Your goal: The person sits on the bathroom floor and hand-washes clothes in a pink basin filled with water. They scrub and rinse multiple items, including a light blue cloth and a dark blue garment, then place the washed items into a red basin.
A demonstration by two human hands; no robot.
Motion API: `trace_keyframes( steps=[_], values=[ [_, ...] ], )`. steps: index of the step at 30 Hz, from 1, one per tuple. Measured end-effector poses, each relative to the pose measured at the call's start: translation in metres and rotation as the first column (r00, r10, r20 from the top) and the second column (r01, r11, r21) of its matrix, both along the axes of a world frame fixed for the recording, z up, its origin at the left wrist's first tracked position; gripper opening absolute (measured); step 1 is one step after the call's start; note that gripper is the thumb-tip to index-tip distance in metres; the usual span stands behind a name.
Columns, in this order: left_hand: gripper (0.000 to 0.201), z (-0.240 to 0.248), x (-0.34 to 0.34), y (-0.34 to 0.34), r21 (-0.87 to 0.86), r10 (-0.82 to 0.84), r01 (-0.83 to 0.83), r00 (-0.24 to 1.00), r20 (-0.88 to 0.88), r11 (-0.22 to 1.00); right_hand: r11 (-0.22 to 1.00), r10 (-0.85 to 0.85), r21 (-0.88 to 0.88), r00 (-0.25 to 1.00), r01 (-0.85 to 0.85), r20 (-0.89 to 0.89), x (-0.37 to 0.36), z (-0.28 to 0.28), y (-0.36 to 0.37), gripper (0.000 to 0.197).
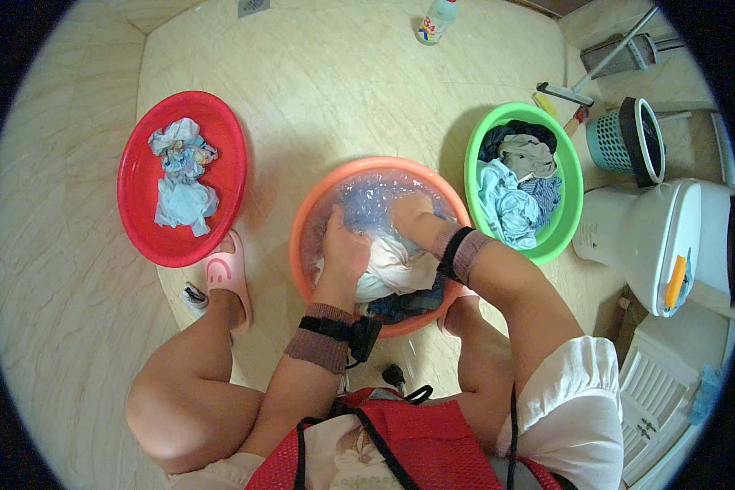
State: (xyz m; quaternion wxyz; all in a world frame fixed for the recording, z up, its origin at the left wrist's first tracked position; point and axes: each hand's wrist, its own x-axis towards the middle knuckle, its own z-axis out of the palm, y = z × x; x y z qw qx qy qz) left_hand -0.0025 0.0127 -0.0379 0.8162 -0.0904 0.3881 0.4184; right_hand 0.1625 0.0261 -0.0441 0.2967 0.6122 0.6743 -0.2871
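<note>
In the middle of the floor, an orange basin (299,282) holds sudsy, bluish water (367,200) and laundry. My left hand (347,245) is inside it, its fingers curled at the left edge of a white cloth (396,268). Toward the basin's far right, my right hand (412,214) dips into the water just beyond the same cloth. Suds and water hide the right fingers, so what they hold does not show. Dark blue clothing (404,304) lies at the near side of the basin, partly beneath the white cloth.
A red basin (135,208) with pale clothes (186,204) stands left; a green basin (570,216) with several garments stands right. A bottle (437,22) is at the far side. A squeegee (567,91), teal basket (611,140), toilet (641,237) and white plastic stool (657,392) line the right.
</note>
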Motion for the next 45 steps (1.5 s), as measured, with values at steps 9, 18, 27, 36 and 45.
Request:
trace_keyframes(
  steps=[9,18,27,36,45],
  values=[
    [0.032,0.030,0.000,0.007,0.117,-0.095,0.097,0.995,-0.022,0.988,0.821,0.002,0.356,0.620,0.447,-0.784,-0.031,0.080,-0.045,0.036],
    [0.045,0.046,0.011,-0.012,0.130,-0.156,0.176,0.976,-0.152,0.976,0.806,0.123,0.485,0.705,0.340,-0.699,-0.047,0.100,-0.029,0.028],
    [0.023,0.024,0.002,-0.012,0.092,-0.044,0.037,0.996,0.076,0.995,0.816,0.330,0.558,0.667,0.155,-0.668,-0.059,0.111,-0.041,0.025],
    [0.038,0.008,0.005,0.008,-0.104,0.028,-0.042,0.990,-0.135,0.994,0.739,-0.191,0.473,0.823,0.479,-0.535,0.024,0.036,-0.011,0.042],
    [0.031,-0.002,-0.004,0.002,-0.039,-0.075,0.073,0.995,-0.070,0.997,0.977,-0.125,0.156,0.981,0.148,-0.146,-0.004,0.002,-0.016,0.025]
  ],
)
